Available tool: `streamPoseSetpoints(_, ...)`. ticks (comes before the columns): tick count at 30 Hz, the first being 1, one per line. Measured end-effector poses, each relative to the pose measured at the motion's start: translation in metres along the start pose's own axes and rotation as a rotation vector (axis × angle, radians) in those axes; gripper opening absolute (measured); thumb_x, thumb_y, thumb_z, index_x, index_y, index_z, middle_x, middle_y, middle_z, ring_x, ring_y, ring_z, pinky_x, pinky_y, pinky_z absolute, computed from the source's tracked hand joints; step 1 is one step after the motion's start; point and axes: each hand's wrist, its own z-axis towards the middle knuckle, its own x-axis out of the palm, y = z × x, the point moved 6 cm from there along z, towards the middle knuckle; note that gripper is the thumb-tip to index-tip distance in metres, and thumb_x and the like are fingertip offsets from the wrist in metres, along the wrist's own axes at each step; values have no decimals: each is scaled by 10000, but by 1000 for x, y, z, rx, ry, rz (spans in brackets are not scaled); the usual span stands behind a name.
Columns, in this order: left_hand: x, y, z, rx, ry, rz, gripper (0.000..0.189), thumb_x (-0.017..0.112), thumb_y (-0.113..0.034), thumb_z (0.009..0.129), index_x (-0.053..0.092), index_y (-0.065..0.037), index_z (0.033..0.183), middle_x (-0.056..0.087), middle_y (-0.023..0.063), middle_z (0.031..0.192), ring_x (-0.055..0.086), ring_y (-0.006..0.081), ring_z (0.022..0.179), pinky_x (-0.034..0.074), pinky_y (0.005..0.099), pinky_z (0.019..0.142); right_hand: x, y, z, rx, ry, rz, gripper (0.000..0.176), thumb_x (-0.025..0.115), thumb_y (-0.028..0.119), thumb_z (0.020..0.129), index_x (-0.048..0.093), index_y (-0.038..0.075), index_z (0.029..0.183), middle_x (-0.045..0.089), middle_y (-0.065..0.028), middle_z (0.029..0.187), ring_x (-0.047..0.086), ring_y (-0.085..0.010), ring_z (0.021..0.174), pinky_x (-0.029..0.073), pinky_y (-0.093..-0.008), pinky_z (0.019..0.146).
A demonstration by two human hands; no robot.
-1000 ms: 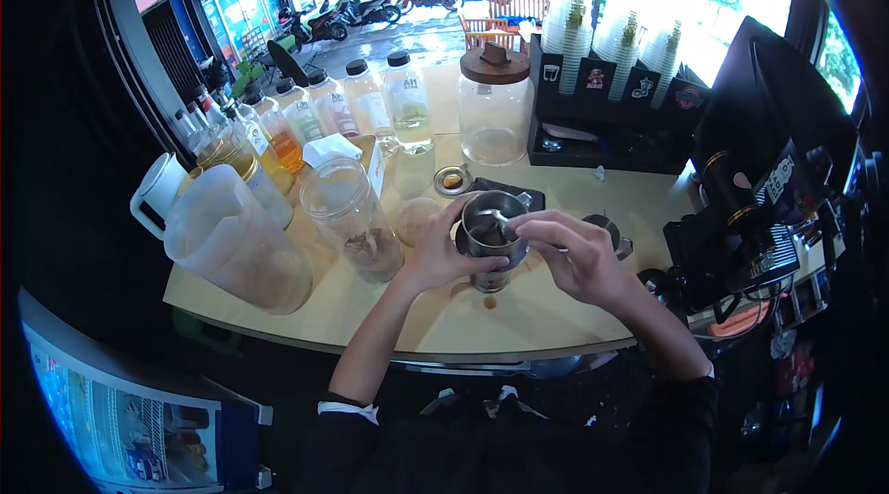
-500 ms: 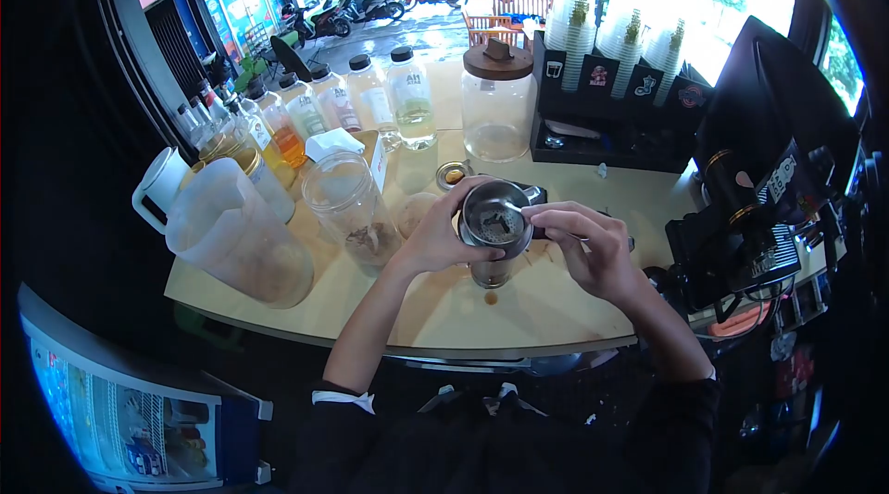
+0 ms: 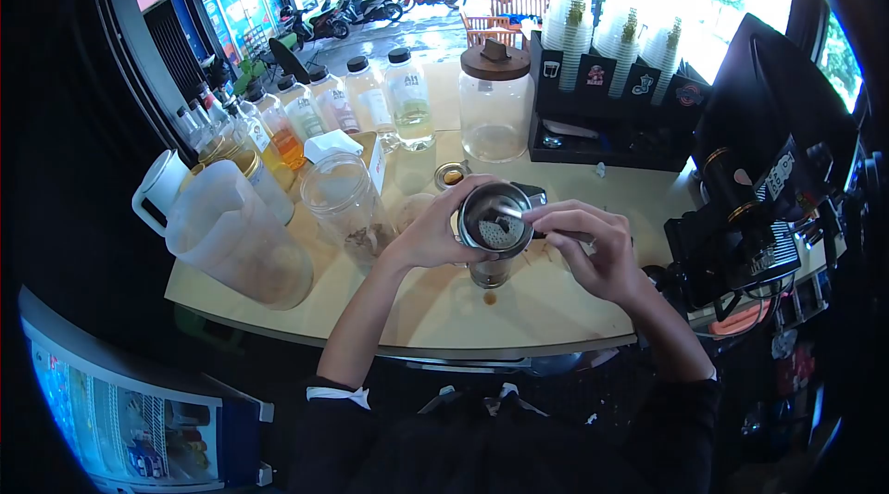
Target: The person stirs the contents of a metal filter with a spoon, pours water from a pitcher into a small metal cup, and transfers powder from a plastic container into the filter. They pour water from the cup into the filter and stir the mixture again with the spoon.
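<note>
My left hand (image 3: 430, 233) is wrapped round a metal cup (image 3: 470, 207) with dark liquid and pale foam inside. Pinched in the fingers of my right hand (image 3: 597, 249) is a spoon (image 3: 511, 212), whose lower end dips into the cup. Just below the cup, the lower part of a clear glass (image 3: 491, 274) shows on the counter; the cup hides its top. A brown drop (image 3: 490, 299) lies in front of that glass. Left of my left hand stands a clear jar (image 3: 344, 207) with brown contents.
A large plastic pitcher (image 3: 241, 239) stands at the left of the counter (image 3: 426, 327). Several bottles (image 3: 410, 105) line the back. Behind my hands are a small round lid (image 3: 451, 174) and a wood-lidded jar (image 3: 495, 110). A cup rack (image 3: 611, 105) and black machine (image 3: 741, 188) occupy the right.
My right hand has shifted slightly and its fingers have turned, moving the spoon inside the cup. The foam's pattern on the liquid has changed. My left hand stays round the cup.
</note>
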Motion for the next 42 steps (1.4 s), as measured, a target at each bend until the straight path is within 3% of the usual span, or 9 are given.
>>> streamPoseSetpoints(5,1,-11,1,41,21,125,828,838,-167,540,462,-95,1274,551,66,1231,526,241,1136,339,372,1033,1,-2,-1,49,14,112,111,543,-19,883,581,-13,988,634,-132,1016,651,-208,912,546,-308,757)
streamPoseSetpoints(7,0,-11,2,81,15,133,817,831,-199,543,468,-104,1268,570,61,1213,528,251,1127,305,380,1043,4,-10,-2,138,5,451,130,464,41,941,562,-25,992,613,-126,1025,621,-180,957,522,-302,801)
streamPoseSetpoints(16,-5,-25,2,17,15,321,791,818,-252,569,466,-188,1274,586,18,1204,499,211,1193,147,451,1115,-10,-9,11,201,89,314,291,335,119,992,560,-59,1043,599,-149,1016,627,-182,916,521,-318,809)
streamPoseSetpoints(20,-4,-28,2,3,19,352,819,828,-207,530,480,-173,1270,588,20,1216,484,213,1218,171,431,1125,-18,-14,14,262,81,340,263,349,125,992,537,-55,1027,618,-137,989,634,-161,883,523,-312,802)
streamPoseSetpoints(31,2,-38,1,83,-3,513,782,819,-245,583,451,-217,1272,557,2,1242,497,211,1206,135,508,1111,-9,-11,26,267,162,446,201,384,110,985,516,-40,1011,644,-101,931,636,-152,867,523,-284,774)
streamPoseSetpoints(34,1,-43,1,113,-52,571,769,819,-239,577,461,-219,1258,569,-1,1224,509,210,1196,154,522,1101,-15,0,30,218,234,253,194,382,102,980,503,-47,1008,643,-114,909,643,-156,852,532,-289,771)
streamPoseSetpoints(36,0,-43,0,109,-65,607,776,823,-282,577,466,-210,1262,579,0,1211,515,216,1192,161,511,1100,-31,6,33,236,2,317,176,364,79,973,483,-44,1012,644,-134,884,647,-158,848,541,-287,747)
streamPoseSetpoints(39,-1,-47,-1,110,-111,677,795,832,-326,567,470,-202,1264,592,3,1194,525,221,1182,172,503,1096,-40,17,31,182,-135,226,150,356,49,962,464,-40,1014,646,-147,869,654,-162,848,548,-288,721)
streamPoseSetpoints(42,0,-53,-2,125,-173,725,816,837,-323,547,465,-204,1264,595,7,1188,533,213,1168,181,504,1088,-30,9,23,188,-86,154,127,362,33,954,448,-44,1006,646,-148,888,664,-175,816,549,-293,719)
